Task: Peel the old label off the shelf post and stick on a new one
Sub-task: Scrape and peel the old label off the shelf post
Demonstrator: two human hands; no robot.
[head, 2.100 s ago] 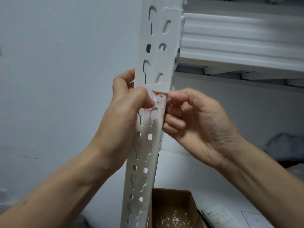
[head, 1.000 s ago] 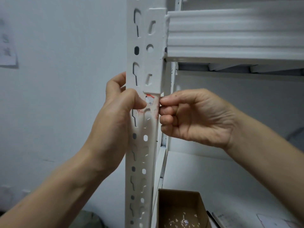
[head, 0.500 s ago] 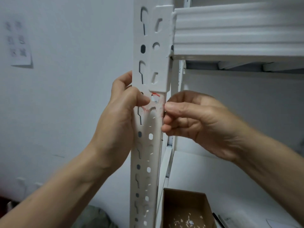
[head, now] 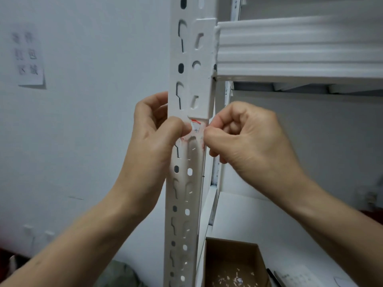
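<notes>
A white slotted shelf post (head: 183, 204) runs up the middle of the head view. A torn red-and-white remnant of the old label (head: 195, 126) clings to it just below a bracket, with red smears underneath. My left hand (head: 153, 146) grips the post from the left, its thumb pressed on the front beside the remnant. My right hand (head: 246, 141) sits at the post's right edge with fingers curled, thumb and forefinger pinching at the label's right edge. No new label is in view.
A white ribbed shelf beam (head: 298, 48) joins the post at upper right. On the lower shelf board (head: 248, 214) stands an open cardboard box (head: 232, 264) holding small paper scraps. A paper notice (head: 30, 59) hangs on the wall at left.
My right hand has curled tighter and shifted up to the label's right edge. The left hand keeps its grip on the post. The camera has moved closer and tilted slightly.
</notes>
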